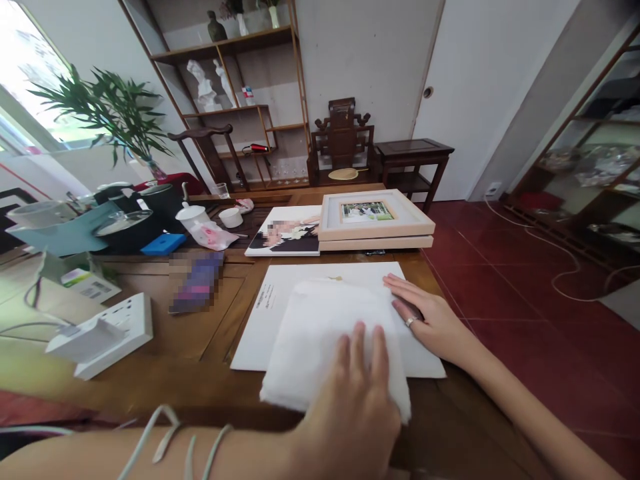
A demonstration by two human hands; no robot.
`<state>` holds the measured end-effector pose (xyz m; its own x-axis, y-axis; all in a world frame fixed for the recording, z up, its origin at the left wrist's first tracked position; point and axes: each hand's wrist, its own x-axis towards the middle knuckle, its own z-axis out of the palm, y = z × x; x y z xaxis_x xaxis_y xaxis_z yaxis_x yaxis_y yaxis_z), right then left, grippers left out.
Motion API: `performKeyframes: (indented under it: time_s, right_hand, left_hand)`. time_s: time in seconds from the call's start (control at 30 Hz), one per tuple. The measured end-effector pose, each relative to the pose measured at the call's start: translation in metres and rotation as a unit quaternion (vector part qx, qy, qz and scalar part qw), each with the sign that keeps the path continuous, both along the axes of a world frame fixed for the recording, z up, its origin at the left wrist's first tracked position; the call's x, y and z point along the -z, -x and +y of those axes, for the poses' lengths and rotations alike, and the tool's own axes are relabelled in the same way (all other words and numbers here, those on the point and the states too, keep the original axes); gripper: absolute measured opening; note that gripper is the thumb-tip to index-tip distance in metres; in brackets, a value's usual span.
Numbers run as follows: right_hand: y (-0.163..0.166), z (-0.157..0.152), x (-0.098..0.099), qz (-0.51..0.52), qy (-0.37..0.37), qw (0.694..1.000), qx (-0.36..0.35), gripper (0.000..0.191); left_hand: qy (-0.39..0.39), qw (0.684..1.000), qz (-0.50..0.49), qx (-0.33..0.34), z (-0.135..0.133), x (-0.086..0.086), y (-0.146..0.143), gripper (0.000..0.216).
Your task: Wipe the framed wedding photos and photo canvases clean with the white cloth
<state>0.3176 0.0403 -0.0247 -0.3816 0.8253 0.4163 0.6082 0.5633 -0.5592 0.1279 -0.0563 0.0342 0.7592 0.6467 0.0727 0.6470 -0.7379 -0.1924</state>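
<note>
A folded white cloth [320, 333] lies on a flat white board [253, 340], which has small print and a barcode near its left side. My left hand [355, 407] rests on the cloth with its fingers spread flat, reaching in from the lower left. Stretched along the board's right side, my right hand [435, 327] touches the board near the cloth's edge, its fingers extended. A ring is on one of its fingers. The cloth covers most of the board's middle.
Behind the board sit stacked picture frames [377, 230] and a photo print [285, 233]. To the left are a power strip [125, 333], a small opened box [83, 277], a blue box [164, 244], a white teapot [193, 217] and dark pots. The wooden table [195, 367] ends at the right above red floor.
</note>
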Motion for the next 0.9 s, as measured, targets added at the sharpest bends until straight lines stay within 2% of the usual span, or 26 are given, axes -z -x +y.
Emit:
performKeyframes:
  time_s: [0.07, 0.13, 0.27, 0.4, 0.5, 0.57, 0.67, 0.8, 0.9]
  right_hand:
    - [-0.001, 0.0, 0.001, -0.004, 0.001, 1.0, -0.006, 0.039]
    - [-0.001, 0.0, 0.001, -0.008, 0.006, 1.0, -0.002, 0.039]
    - [-0.002, 0.0, 0.002, -0.013, 0.01, 1.0, 0.006, 0.04]
    - [-0.002, 0.001, 0.003, -0.009, 0.005, 1.0, 0.001, 0.039]
    - [-0.002, 0.001, 0.003, 0.004, 0.003, 1.0, 0.0, 0.039]
    - [-0.002, 0.001, 0.003, 0.008, 0.005, 1.0, -0.002, 0.039]
    - [-0.002, 0.001, 0.003, 0.004, 0.012, 1.0, 0.0, 0.04]
    - [-0.001, 0.0, 0.003, 0.014, 0.02, 1.0, 0.007, 0.039]
    - [-0.001, -0.001, 0.002, 0.013, 0.029, 0.999, 0.01, 0.039]
  left_hand:
    - [0.012, 1.0, -0.021, 0.016, -0.01, -0.002, 0.003, 0.024]
    - [0.028, 0.999, -0.028, -0.003, -0.005, -0.005, 0.008, 0.024]
    - [0.055, 0.995, -0.024, -0.078, 0.038, -0.011, 0.019, 0.026]
    - [0.016, 0.992, 0.001, -0.128, 0.084, -0.01, 0.031, 0.023]
    - [-0.01, 0.991, 0.031, -0.127, 0.095, -0.008, 0.038, 0.022]
    - [-0.011, 0.993, 0.043, -0.109, 0.089, -0.008, 0.04, 0.02]
    - [0.006, 0.995, 0.043, -0.095, 0.062, -0.008, 0.04, 0.017]
    - [0.012, 0.997, -0.013, -0.07, 0.016, -0.001, 0.045, 0.013]
    - [-0.004, 0.997, -0.065, -0.041, -0.004, 0.008, 0.053, 0.012]
